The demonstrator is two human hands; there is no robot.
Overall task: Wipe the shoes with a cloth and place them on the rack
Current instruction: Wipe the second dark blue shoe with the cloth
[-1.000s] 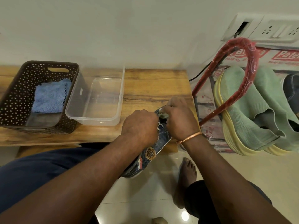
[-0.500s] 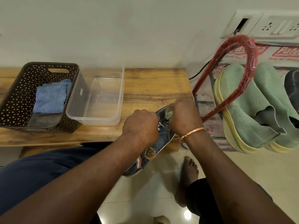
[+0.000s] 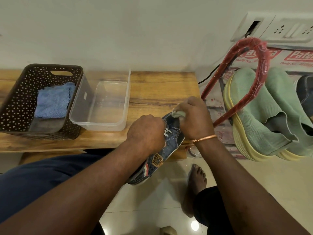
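Observation:
A dark blue denim shoe [image 3: 169, 146] with white laces and a gold badge lies tilted over the front edge of the wooden bench [image 3: 157, 89]. My left hand [image 3: 146, 131] grips it around the laced middle. My right hand [image 3: 194, 121] holds a pale green cloth [image 3: 177, 114] bunched against the shoe's toe end. To the right stands the shoe rack with a red wrapped frame [image 3: 260, 65]. A pair of green knit shoes with yellow soles [image 3: 257, 119] sits on it, and part of a dark shoe [image 3: 304, 92] shows at the frame's right edge.
A brown perforated basket [image 3: 18, 92] at the bench's left holds a folded blue cloth [image 3: 52, 102]. A clear plastic tub [image 3: 105, 122] stands beside it. A bare foot [image 3: 196, 180] rests on the tiled floor below. A wall socket panel [image 3: 277, 28] is above the rack.
My right hand has slid with the cloth up along the shoe toward its toe. The left hand keeps its grip on the shoe.

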